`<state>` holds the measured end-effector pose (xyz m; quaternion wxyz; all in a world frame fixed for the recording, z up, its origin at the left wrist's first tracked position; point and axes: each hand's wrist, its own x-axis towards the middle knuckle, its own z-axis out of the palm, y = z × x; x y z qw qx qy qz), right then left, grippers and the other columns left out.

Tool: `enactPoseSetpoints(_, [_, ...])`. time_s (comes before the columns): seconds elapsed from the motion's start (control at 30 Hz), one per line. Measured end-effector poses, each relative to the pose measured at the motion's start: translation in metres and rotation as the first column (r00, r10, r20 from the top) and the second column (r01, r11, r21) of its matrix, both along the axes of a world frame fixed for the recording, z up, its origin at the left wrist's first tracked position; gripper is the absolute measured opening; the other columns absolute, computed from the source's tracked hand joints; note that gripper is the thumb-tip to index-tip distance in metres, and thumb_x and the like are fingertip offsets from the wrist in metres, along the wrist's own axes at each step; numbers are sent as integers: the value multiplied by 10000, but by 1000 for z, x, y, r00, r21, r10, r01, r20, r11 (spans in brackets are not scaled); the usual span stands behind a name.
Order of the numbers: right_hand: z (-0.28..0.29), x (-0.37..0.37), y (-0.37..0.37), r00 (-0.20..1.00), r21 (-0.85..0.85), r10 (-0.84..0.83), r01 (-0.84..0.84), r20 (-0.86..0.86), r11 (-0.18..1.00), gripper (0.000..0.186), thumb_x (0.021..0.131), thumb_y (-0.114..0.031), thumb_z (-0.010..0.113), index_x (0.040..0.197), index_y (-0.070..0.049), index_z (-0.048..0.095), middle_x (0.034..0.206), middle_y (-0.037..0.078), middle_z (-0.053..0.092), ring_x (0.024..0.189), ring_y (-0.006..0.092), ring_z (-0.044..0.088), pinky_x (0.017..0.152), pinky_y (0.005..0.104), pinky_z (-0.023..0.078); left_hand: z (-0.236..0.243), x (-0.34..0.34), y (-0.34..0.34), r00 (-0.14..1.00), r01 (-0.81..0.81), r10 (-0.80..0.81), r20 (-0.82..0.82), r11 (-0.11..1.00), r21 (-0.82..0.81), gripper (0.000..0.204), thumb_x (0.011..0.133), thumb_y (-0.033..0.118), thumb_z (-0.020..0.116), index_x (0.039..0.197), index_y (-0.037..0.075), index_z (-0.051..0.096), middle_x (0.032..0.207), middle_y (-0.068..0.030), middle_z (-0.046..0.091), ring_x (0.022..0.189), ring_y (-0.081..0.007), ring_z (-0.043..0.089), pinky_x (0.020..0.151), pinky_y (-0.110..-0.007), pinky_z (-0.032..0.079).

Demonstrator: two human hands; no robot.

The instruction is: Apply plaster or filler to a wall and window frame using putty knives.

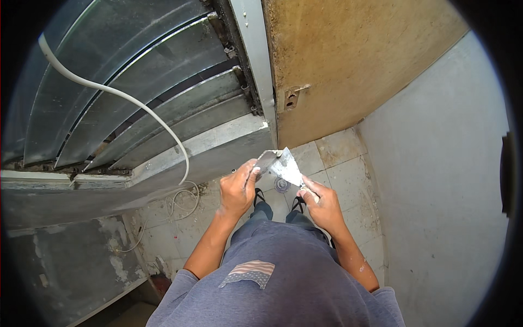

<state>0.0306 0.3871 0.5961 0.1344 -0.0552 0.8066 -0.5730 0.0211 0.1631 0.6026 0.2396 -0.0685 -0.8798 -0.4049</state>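
In front of my torso, my left hand [236, 189] grips a grey metal spreader [266, 161] with some pale paste along its upper edge. My right hand [321, 205] is closed on the handle of a putty knife [288, 166], whose blade is coated in white paste. The two blades meet or overlap above the tiled floor. A round drain [281, 186] shows beneath them, near my feet.
Louvered glass slats [147, 82] and a grey sill [201, 139] are at upper left, crossed by a hanging white hose [138, 103] that coils on the floor. A stained wooden door [354, 49] stands ahead; a pale wall [436, 180] is at right, a patchy grey wall [71, 261] at lower left.
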Motion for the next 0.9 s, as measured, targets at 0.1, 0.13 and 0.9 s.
enactPoseSetpoints(0.1, [8, -3, -8, 991, -51, -1, 8, 133, 999, 394, 890, -51, 550, 1271, 50, 531, 886, 53, 660, 685, 75, 520, 653, 215, 431, -16, 5, -4, 994, 52, -59, -88, 995, -86, 179, 805, -15, 657, 984, -11, 649, 912, -152, 694, 734, -273, 691, 600, -316, 542])
enactPoseSetpoints(0.13, [11, -3, -10, 973, -81, -6, 25, 230, 996, 391, 897, -63, 545, 1273, 44, 534, 858, 28, 649, 649, 63, 488, 626, 209, 419, -20, 6, -7, 995, 50, -57, -84, 995, -84, 179, 805, -15, 657, 984, -11, 649, 912, -152, 694, 734, -273, 691, 600, -316, 542])
enactPoseSetpoints(0.9, [-37, -30, -35, 924, -168, -109, 181, 366, 969, 393, 894, -97, 568, 1280, -20, 561, 933, 36, 648, 592, 40, 433, 544, 204, 378, -80, -9, -97, 985, 47, 22, 173, 923, -382, 220, 791, 26, 619, 1005, 51, 662, 908, -171, 676, 660, -315, 660, 565, -372, 530])
